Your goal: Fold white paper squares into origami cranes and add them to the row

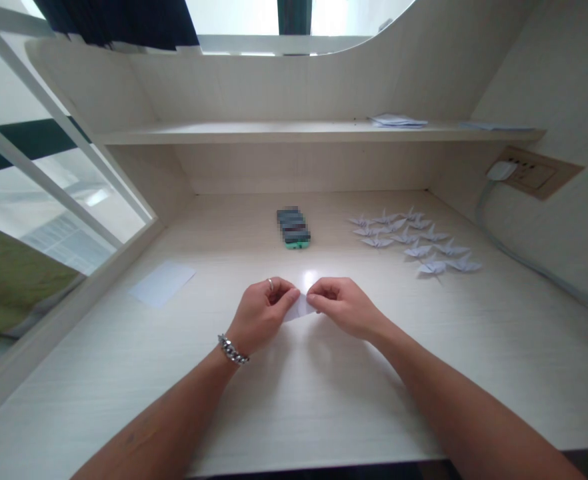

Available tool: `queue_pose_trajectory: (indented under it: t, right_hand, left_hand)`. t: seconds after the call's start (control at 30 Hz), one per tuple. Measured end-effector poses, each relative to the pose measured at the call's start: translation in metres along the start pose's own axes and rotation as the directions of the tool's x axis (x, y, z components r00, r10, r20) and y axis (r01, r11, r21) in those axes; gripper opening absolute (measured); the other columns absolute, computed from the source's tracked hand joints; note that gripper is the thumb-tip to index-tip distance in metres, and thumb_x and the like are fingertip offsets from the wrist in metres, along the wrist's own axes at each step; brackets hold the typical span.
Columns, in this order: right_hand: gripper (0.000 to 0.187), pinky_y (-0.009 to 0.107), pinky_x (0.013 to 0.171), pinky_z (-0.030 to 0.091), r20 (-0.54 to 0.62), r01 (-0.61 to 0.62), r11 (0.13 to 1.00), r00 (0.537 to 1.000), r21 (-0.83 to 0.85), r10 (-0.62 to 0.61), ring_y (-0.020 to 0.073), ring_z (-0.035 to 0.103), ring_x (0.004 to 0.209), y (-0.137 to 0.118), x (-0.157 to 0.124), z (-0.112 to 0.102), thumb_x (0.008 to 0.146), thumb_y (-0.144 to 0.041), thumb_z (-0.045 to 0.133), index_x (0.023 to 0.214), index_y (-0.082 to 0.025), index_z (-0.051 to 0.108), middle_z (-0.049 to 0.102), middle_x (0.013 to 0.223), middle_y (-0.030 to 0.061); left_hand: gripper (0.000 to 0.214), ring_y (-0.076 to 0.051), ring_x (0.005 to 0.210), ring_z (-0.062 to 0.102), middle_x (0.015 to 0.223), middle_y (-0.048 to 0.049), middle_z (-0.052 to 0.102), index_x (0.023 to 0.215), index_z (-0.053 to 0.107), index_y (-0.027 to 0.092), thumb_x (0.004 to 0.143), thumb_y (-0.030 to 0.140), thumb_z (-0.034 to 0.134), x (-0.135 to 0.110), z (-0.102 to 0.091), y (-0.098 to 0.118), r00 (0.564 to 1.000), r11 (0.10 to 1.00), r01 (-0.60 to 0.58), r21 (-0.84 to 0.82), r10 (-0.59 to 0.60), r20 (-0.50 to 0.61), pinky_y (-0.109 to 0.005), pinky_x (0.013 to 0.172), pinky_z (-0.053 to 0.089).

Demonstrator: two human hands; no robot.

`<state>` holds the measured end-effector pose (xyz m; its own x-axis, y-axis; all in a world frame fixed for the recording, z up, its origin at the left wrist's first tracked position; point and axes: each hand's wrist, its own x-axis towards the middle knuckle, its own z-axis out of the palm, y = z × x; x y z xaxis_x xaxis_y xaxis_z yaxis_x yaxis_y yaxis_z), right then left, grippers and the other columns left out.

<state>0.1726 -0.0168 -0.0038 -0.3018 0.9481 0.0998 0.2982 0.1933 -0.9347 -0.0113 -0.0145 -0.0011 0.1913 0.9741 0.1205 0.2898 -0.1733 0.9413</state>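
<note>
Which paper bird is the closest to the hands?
The paper crane at the left end of the front row, nearest the right hand pinching the folded paper. All the other cranes sit farther right or farther back.

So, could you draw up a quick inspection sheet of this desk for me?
surface: pale wood-grain desk
job's things: small pale paper pinched between the hands; folded paper cranes in rows to the right
clutter: blurred dark stack; loose paper sheet; papers on the shelf
hands: left hand and right hand both hold the paper
cables: grey cable running from a wall socket
surroundings: shelf; window
</note>
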Motion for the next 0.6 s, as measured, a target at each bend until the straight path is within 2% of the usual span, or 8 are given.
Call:
queue_pose_trajectory:
  t: [0.1,0.2,0.27,0.33,0.43,0.53,0.6]
  right_hand:
    - [0.013,0.024,0.053,0.033,0.011,-0.014,0.999,1.0,-0.03,0.015,0.0107,0.047,0.057,-0.001,-0.001,-0.002,0.076,-0.02,0.056,0.066,-0.016,0.064,0.057,0.059,-0.0022]
    - [0.012,0.024,0.056,0.036,-0.012,-0.03,0.999,0.999,0.013,0.03,0.0116,0.05,0.058,0.003,0.002,-0.011,0.074,-0.019,0.057,0.065,-0.016,0.064,0.059,0.059,-0.0013]
    - [0.011,0.026,0.059,0.04,-0.07,-0.054,0.993,0.996,0.101,0.061,0.0127,0.053,0.059,0.006,0.005,-0.015,0.073,-0.022,0.06,0.066,-0.015,0.065,0.06,0.059,-0.0001]
    - [0.014,0.027,0.062,0.043,-0.12,-0.058,0.974,0.989,0.218,0.086,0.0138,0.056,0.061,0.008,0.007,-0.015,0.073,-0.028,0.064,0.07,-0.015,0.066,0.063,0.063,0.0014]
    - [0.022,0.028,0.063,0.045,-0.118,-0.047,0.942,0.989,0.333,0.091,0.0143,0.058,0.064,0.009,0.009,-0.009,0.073,-0.037,0.068,0.078,-0.015,0.067,0.065,0.069,0.0027]
    - [0.025,0.028,0.064,0.046,-0.151,-0.08,0.899,0.975,0.431,0.16,0.0141,0.058,0.064,0.009,0.009,-0.003,0.071,-0.04,0.069,0.075,-0.016,0.065,0.064,0.066,0.0021]
    - [0.026,0.028,0.064,0.045,-0.163,-0.074,0.912,0.975,0.403,0.151,0.0136,0.057,0.062,0.011,0.009,-0.001,0.072,-0.041,0.069,0.073,-0.015,0.065,0.063,0.065,0.0017]
  left_hand:
    - [0.02,-0.011,0.055,0.052,0.062,-0.0008,0.063,0.071,0.067,0.014,0.076,0.033,0.067,0.001,-0.001,0.0,1.0,0.999,0.015,-0.034,-0.015,-0.003,-0.021,0.05,0.039]
    - [0.021,-0.011,0.055,0.052,0.062,-0.0011,0.063,0.072,0.067,0.013,0.074,0.034,0.07,0.004,-0.008,-0.002,0.99,0.995,0.041,-0.095,-0.054,-0.128,-0.022,0.05,0.04]
    - [0.023,-0.011,0.057,0.054,0.066,-0.0023,0.065,0.074,0.067,0.012,0.072,0.035,0.072,0.007,-0.011,-0.005,0.974,0.988,0.038,-0.153,-0.07,-0.214,-0.022,0.052,0.041]
    - [0.025,-0.012,0.059,0.055,0.068,-0.0027,0.065,0.077,0.068,0.012,0.071,0.036,0.073,0.008,-0.01,-0.008,0.963,0.978,0.029,-0.207,-0.083,-0.255,-0.023,0.055,0.044]
    - [0.028,-0.013,0.062,0.058,0.07,-0.0033,0.067,0.079,0.068,0.012,0.071,0.039,0.073,0.007,-0.003,-0.012,0.973,0.961,0.047,-0.271,-0.106,-0.207,-0.026,0.06,0.048]
    - [0.025,-0.014,0.065,0.06,0.07,-0.0033,0.067,0.077,0.068,0.013,0.073,0.038,0.071,0.005,0.003,-0.011,0.989,0.959,0.067,-0.276,-0.101,-0.111,-0.028,0.065,0.05]
    - [0.022,-0.014,0.063,0.06,0.067,-0.0027,0.066,0.074,0.068,0.013,0.073,0.035,0.07,0.003,0.004,-0.008,0.995,0.971,0.085,-0.223,-0.094,-0.033,-0.027,0.064,0.05]
